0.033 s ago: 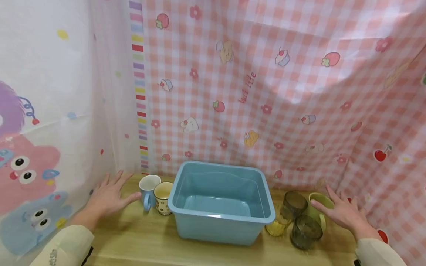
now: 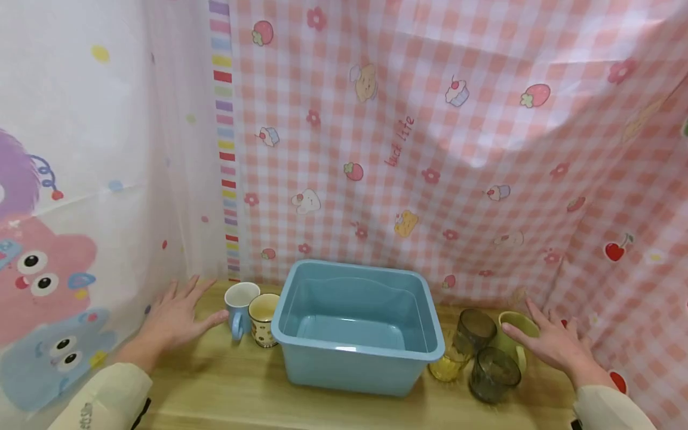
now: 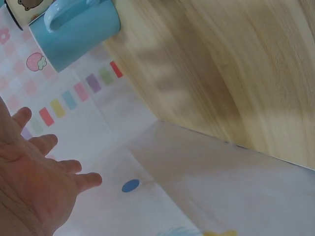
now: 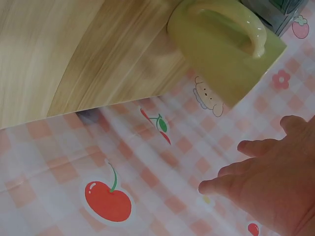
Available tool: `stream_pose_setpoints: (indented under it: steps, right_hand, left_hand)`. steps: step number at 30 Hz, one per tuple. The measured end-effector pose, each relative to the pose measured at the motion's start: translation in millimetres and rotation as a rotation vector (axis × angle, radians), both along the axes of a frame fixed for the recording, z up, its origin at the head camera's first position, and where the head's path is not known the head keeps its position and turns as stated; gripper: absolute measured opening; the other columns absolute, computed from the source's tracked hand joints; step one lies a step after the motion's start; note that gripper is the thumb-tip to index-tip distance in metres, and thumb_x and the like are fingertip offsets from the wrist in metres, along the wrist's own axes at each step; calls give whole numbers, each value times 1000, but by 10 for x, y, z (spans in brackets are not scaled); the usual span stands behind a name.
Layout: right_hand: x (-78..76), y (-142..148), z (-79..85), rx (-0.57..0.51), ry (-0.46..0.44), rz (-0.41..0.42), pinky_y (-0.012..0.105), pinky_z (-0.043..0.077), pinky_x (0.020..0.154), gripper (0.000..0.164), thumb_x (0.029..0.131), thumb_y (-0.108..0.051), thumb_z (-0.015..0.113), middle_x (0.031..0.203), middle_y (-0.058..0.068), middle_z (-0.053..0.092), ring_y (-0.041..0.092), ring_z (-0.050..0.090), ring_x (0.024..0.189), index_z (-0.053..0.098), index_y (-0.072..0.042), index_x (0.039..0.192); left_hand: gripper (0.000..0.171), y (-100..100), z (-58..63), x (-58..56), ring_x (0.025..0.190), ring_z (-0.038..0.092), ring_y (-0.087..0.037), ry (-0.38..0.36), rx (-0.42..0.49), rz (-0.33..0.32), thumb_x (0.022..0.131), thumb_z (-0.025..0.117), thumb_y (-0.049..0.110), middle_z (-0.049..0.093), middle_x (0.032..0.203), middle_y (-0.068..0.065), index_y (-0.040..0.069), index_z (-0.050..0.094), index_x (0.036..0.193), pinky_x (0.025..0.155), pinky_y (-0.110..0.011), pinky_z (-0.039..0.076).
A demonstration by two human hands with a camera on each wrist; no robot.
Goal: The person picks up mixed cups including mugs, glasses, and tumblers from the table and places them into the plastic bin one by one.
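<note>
A light-blue plastic tub (image 2: 344, 370) stands mid-table with a bare inside. To its left are a blue mug (image 2: 233, 313) with a white inside and a cream patterned cup (image 2: 263, 331). My left hand (image 2: 174, 319), fingers spread, is held left of the blue mug, holding nothing. On the tub's right cluster a yellow glass (image 2: 445, 368), two dark glasses (image 2: 493, 377) and a green mug (image 2: 520, 337). Beside that mug, my right hand (image 2: 556, 343) has its fingers spread and grips nothing; its thumb overlaps the mug in the head view. The right wrist view shows the green mug (image 4: 221, 54) apart from the fingers.
The wooden table (image 2: 226, 394) runs in front of the tub. A pink checked cloth (image 2: 398, 149) hangs behind and along the right. On the left hangs a white cloth (image 2: 123, 239) with cartoon figures.
</note>
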State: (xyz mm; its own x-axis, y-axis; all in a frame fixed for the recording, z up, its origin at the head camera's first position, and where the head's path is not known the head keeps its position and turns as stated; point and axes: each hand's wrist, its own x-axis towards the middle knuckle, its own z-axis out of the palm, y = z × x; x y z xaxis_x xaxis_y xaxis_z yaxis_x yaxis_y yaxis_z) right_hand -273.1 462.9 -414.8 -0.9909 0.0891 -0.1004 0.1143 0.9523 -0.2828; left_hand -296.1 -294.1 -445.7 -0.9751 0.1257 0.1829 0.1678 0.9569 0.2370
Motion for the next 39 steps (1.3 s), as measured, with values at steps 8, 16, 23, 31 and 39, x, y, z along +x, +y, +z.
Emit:
stream_pose_setpoints:
  steps: [8,16,23,31,39]
  right_hand:
    - [-23,26,1,-1,-9,-1,98,2,99,109,100,-82,40,161,54,-6,87,-11,137,-9,-17,171]
    - [-36,21,-23,51,58,55,86,36,101,112,105,-74,40,158,48,31,78,29,138,7,14,165]
    - [-5,92,-12,60,124,47,77,46,99,109,106,-70,44,145,50,48,71,47,131,20,23,158]
    - [1,87,79,52,62,43,75,50,93,109,106,-72,43,140,48,54,69,53,127,18,20,161]
    - [-21,26,182,32,47,59,78,47,96,106,105,-71,45,144,46,52,67,56,126,19,13,164]
  left_hand:
    - [96,41,1,-32,152,18,-72,15,-1,-19,97,55,78,24,172,-32,17,32,168,113,-89,19]
    - [93,23,-70,9,149,32,-65,84,66,-65,99,61,69,35,167,-35,5,39,163,119,-80,27]
    - [82,68,-92,100,145,42,-60,162,145,-109,98,71,58,46,161,-33,4,51,155,115,-77,34]
    - [73,121,-11,154,142,48,-58,184,176,-136,99,73,53,53,157,-30,4,56,152,115,-74,37]
    - [65,222,127,245,136,55,-56,233,218,-162,98,77,44,61,149,-29,3,61,146,110,-73,43]
